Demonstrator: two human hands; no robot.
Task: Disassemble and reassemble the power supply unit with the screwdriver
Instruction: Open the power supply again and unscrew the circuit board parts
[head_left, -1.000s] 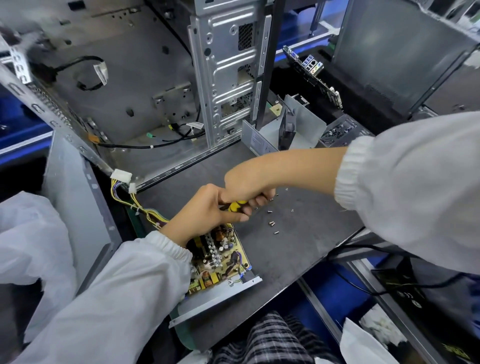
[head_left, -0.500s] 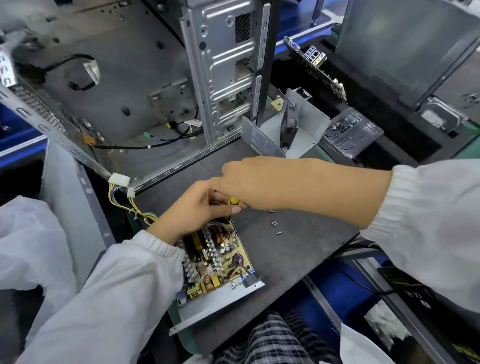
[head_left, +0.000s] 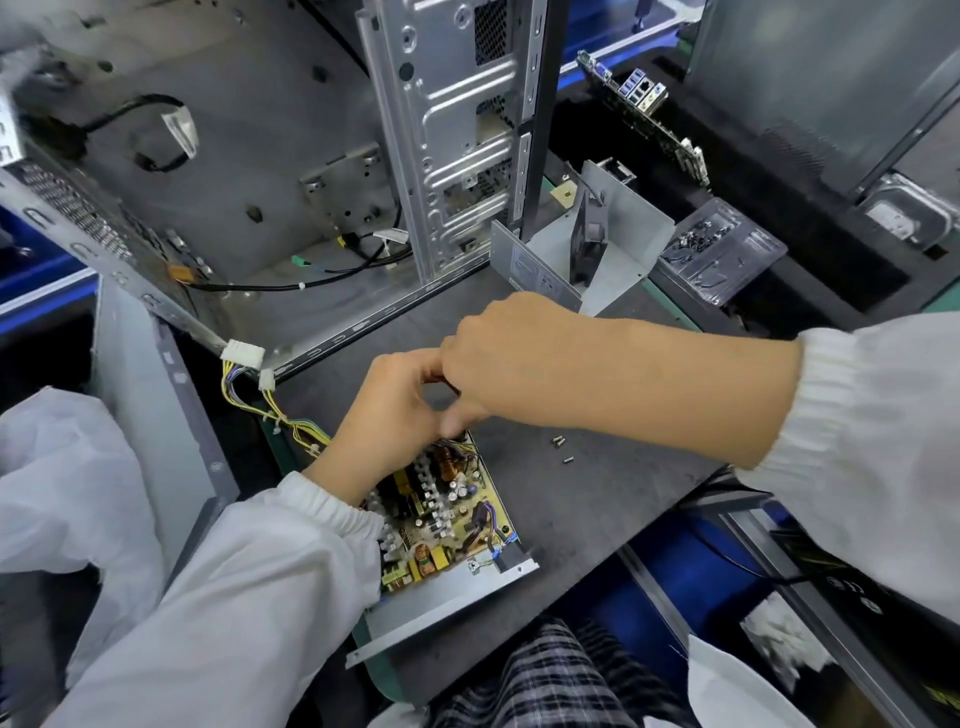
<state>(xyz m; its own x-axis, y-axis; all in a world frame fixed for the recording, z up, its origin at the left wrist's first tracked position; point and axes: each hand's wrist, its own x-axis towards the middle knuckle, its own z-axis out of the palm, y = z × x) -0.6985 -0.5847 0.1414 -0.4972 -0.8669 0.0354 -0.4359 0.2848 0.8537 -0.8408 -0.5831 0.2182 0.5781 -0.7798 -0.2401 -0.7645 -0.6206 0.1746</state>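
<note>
**Colours and patterns on the workbench**

The flat dark grey table top (head_left: 597, 525) fills the middle. At near centre, an open yellow-green circuit board (head_left: 447, 525) carries a copper-orange wire coil (head_left: 449, 466), silver-topped cylinders and black parts, in a pale silver metal tray (head_left: 441, 618). Yellow, purple and black wires (head_left: 270, 410) run to the left and end in two white plastic plugs (head_left: 243, 354). Far left stands a bare silver-grey steel computer case (head_left: 260, 156) with black cables. Both sleeves, left (head_left: 234, 597) and right (head_left: 883, 441), are white. At the near edge is black-and-white checked fabric (head_left: 545, 675). Blue shelf edges (head_left: 41, 280) show far left.
</note>
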